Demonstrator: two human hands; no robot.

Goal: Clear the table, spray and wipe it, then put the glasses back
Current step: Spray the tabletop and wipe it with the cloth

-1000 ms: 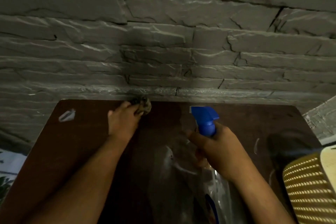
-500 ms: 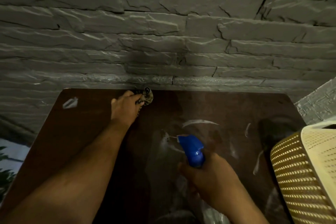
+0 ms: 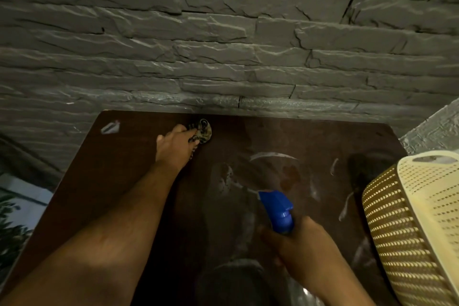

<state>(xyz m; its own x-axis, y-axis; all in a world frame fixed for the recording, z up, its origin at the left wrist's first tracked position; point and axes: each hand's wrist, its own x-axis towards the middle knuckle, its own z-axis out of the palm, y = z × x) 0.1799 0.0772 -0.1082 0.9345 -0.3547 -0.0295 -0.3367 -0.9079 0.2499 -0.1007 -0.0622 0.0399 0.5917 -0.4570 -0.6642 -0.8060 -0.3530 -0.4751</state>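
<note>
The right hand [image 3: 305, 253] grasps the spray bottle [image 3: 279, 213] by its neck; the blue trigger head projects forward above the fingers, over the near part of the worktop [image 3: 129, 166]. To the right of this hand stands a cream perforated basket [image 3: 409, 226]. Ahead of the nozzle, wet streaks [image 3: 273, 156] lie on the dark surface. Farther out, the left hand [image 3: 177, 145] clutches a crumpled cloth [image 3: 203, 130] against the worktop's far edge, close to the grey stone wall [image 3: 223, 45].
</note>
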